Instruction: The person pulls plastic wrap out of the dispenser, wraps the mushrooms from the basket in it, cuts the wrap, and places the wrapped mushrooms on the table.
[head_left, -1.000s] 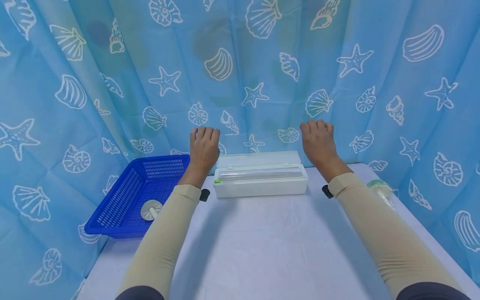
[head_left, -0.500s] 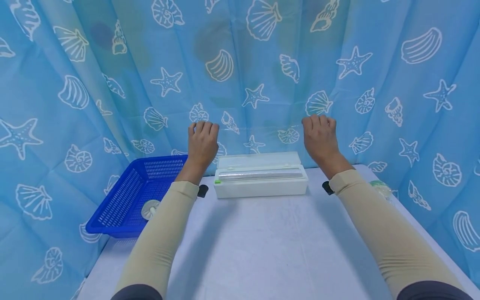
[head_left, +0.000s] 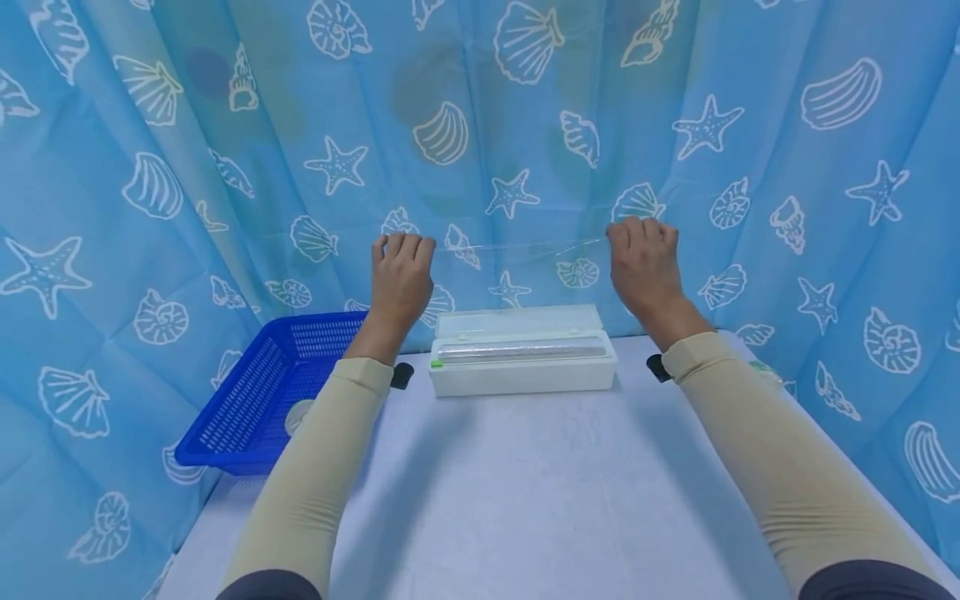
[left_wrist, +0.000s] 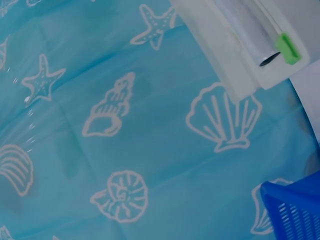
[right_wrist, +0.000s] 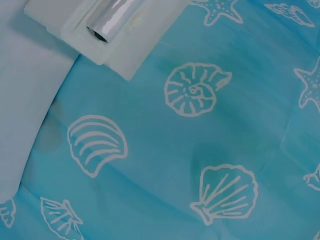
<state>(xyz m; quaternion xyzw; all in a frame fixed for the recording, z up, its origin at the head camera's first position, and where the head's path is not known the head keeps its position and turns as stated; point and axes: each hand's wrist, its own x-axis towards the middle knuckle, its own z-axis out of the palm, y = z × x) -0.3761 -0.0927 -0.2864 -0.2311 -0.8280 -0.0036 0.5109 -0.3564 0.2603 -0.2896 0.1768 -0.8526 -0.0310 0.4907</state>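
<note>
Both hands are raised above the far side of the table, with a sheet of clear plastic wrap (head_left: 517,245) stretched between them. My left hand (head_left: 402,275) pinches the wrap's left end, and my right hand (head_left: 647,265) pinches its right end. Below them stands a white wrap dispenser (head_left: 525,379), its lid (head_left: 517,322) raised at the back. A shiny roll of wrap (head_left: 517,350) lies inside. At the dispenser's left front corner sits a green slide cutter (left_wrist: 288,48). The right wrist view shows the roll's end (right_wrist: 111,20); neither wrist view shows the fingers.
To the left is a blue plastic basket (head_left: 225,417) holding a round pale object (head_left: 296,416), partly hidden by the left sleeve. A green and clear item (head_left: 763,368) lies behind the right forearm. A blue shell-patterned curtain (head_left: 510,117) hangs behind the white-covered table (head_left: 510,492).
Both hands have risen and moved slightly farther apart, drawing the wrap upward between them. The dispenser and basket stay where they were.
</note>
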